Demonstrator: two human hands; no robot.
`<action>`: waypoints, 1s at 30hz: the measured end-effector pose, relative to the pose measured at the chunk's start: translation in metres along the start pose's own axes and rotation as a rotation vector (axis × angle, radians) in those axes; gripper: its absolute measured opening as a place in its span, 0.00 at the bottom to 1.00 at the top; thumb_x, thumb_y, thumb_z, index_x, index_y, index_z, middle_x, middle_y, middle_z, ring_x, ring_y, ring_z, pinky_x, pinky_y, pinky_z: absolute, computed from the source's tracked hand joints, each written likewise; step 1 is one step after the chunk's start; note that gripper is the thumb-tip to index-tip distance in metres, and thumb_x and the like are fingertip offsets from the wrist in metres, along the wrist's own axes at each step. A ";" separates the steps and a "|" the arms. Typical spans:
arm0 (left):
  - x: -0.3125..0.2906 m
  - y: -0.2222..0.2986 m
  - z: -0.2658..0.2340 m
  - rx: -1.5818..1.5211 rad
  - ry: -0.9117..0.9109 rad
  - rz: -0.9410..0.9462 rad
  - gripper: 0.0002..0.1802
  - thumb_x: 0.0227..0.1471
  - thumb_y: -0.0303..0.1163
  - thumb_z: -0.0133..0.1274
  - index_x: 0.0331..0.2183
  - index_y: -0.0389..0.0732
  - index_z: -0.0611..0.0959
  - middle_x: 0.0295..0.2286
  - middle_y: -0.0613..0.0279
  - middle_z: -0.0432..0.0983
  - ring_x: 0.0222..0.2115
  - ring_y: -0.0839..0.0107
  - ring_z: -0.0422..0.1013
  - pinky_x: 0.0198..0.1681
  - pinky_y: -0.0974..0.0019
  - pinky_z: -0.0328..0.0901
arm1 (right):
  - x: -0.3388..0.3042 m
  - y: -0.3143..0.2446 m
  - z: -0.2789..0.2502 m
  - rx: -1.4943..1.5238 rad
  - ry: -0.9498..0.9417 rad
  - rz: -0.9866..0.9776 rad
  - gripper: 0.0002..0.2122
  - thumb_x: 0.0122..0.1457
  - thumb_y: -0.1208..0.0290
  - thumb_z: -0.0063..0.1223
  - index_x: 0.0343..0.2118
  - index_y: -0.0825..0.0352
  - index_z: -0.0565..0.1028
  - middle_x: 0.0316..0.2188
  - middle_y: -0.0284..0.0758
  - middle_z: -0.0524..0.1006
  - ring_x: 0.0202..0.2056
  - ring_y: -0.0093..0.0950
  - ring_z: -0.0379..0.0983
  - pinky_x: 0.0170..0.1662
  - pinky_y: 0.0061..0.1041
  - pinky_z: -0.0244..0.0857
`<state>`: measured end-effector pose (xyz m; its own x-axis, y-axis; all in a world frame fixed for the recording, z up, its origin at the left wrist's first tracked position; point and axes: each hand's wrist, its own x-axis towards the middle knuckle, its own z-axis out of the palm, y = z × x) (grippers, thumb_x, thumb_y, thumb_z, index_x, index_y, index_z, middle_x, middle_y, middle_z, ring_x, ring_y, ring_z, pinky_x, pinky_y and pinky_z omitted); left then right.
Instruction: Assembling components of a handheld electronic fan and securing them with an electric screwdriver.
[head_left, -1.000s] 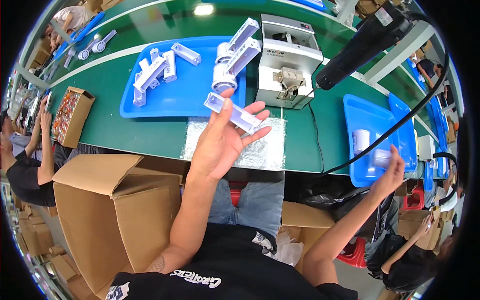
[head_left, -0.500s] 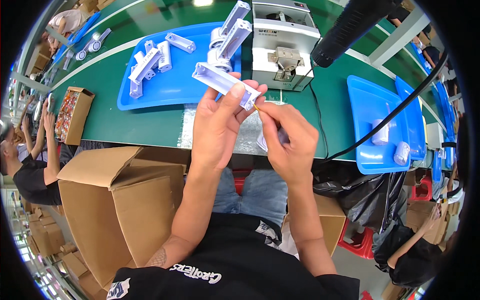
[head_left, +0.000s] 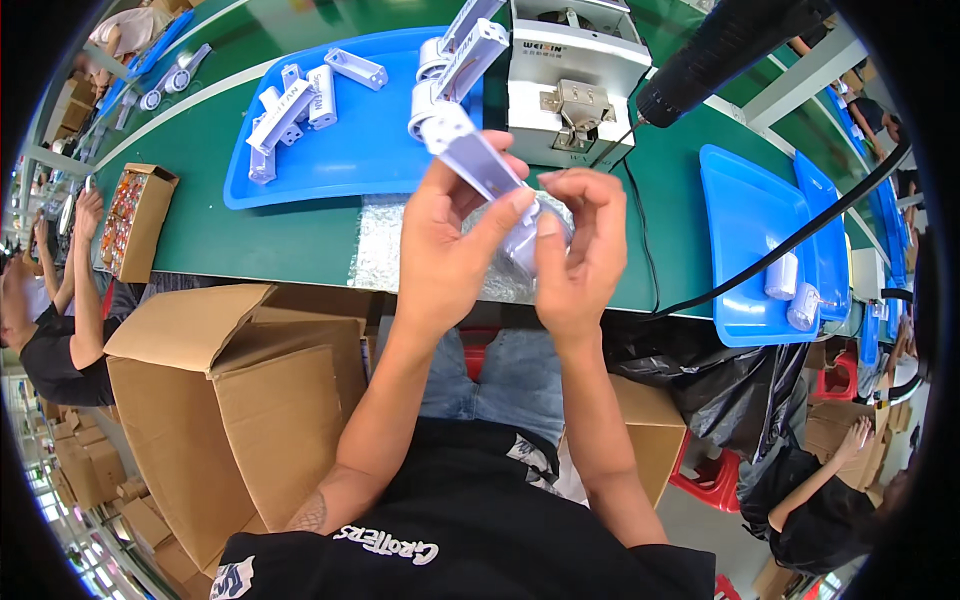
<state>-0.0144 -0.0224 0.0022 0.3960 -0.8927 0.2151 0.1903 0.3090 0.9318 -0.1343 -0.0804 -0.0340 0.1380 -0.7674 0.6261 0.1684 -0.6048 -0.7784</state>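
Note:
My left hand (head_left: 445,245) is closed round a pale lilac plastic handle housing (head_left: 478,163), a long open channel tilted with its far end up to the left. With my right hand (head_left: 585,255), thumb and bent fingers grip a round white plastic part (head_left: 522,242). That part meets the near end of the housing; whether the two are joined is hidden by my fingers. Both hands are above a sheet of bubble wrap (head_left: 385,245) on the table. Just past my left fingertips, similar handles with round heads (head_left: 470,62) overlap the right side of a blue tray (head_left: 345,185).
More white handle pieces (head_left: 290,115) lie in that tray. A white and grey machine (head_left: 575,75) stands behind my hands, with a black electric screwdriver (head_left: 690,75) hanging beside it. Another blue tray (head_left: 740,305) holds round parts. An open cardboard box (head_left: 220,400) stands left; co-workers sit both sides.
My right hand has left the thin yellow wire at the housing's end and now grips the round part, raised against it. The housing has tilted more steeply.

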 end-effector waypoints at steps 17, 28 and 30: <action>-0.004 -0.011 -0.003 0.670 -0.298 0.209 0.50 0.40 0.35 0.71 0.63 0.37 0.67 0.45 0.47 0.75 0.48 0.46 0.74 0.57 0.48 0.67 | 0.055 -0.029 -0.057 0.015 -0.451 0.281 0.21 0.54 0.80 0.71 0.50 0.69 0.75 0.43 0.34 0.83 0.45 0.25 0.82 0.50 0.27 0.75; -0.004 -0.023 -0.004 0.596 -0.237 0.192 0.35 0.43 0.28 0.70 0.54 0.38 0.78 0.46 0.51 0.78 0.47 0.51 0.76 0.50 0.56 0.71 | 0.043 -0.023 -0.066 -0.081 -0.395 0.209 0.22 0.53 0.86 0.70 0.50 0.73 0.72 0.46 0.45 0.84 0.48 0.29 0.82 0.53 0.30 0.76; -0.003 -0.023 -0.003 0.571 -0.220 0.156 0.35 0.42 0.29 0.72 0.54 0.38 0.79 0.45 0.51 0.78 0.46 0.53 0.76 0.50 0.57 0.71 | 0.041 -0.021 -0.063 -0.055 -0.387 0.181 0.23 0.52 0.87 0.70 0.51 0.73 0.73 0.47 0.45 0.84 0.48 0.30 0.82 0.53 0.30 0.76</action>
<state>-0.0174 -0.0256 -0.0209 0.1750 -0.9165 0.3596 -0.3888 0.2713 0.8805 -0.1940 -0.1124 0.0049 0.5179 -0.7324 0.4421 0.0571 -0.4860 -0.8721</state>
